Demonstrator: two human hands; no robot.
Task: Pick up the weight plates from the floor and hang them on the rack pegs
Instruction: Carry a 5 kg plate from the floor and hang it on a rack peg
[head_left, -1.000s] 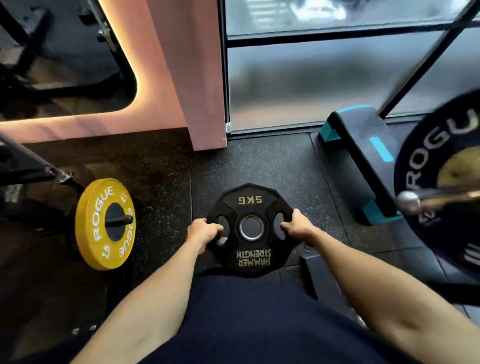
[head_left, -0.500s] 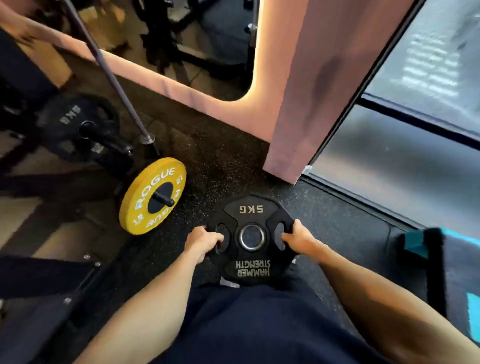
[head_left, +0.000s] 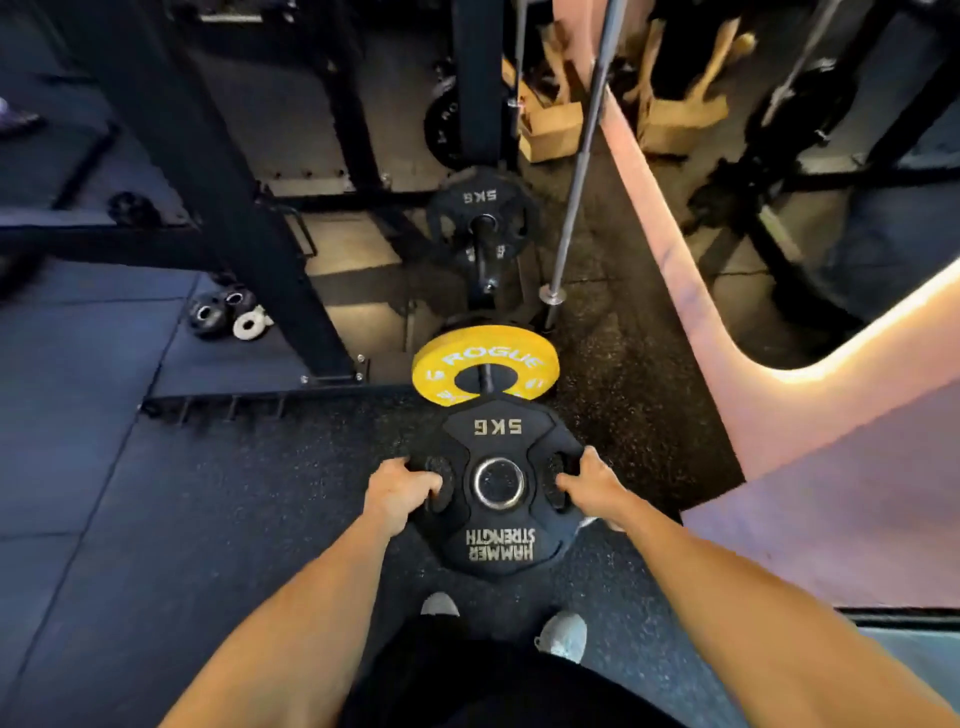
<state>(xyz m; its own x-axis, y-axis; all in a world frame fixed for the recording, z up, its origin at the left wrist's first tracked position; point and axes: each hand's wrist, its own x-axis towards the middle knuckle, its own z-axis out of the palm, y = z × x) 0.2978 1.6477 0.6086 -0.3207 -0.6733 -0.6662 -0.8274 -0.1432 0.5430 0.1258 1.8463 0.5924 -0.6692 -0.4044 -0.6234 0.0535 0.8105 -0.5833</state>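
Now the head view faces the rack: half a second ago the pink wall corner and window filled the top of the frame, and a second ago the step platform and a big black plate were at the right. The black 5KG plate (head_left: 500, 486) has kept its place between the hands all along, held flat-faced toward the camera, clear of the floor above the shoes. The left hand (head_left: 400, 493) grips its left handle slot with fingers curled through the opening; the right hand (head_left: 589, 486) does the same on the right slot, fingertips tucked inside.

Just beyond the plate's top edge sits the yellow plate (head_left: 485, 366) on a low peg, and farther back another 5KG plate (head_left: 480, 213) hangs on the upper peg (head_left: 485, 260), whose free end juts toward the viewer. A barbell (head_left: 579, 171) leans just right of those pegs.

The turn seems to have lined the plate up with the pegs; sliding its centre hole onto one looks like the next step, watching the barbell's lower end.
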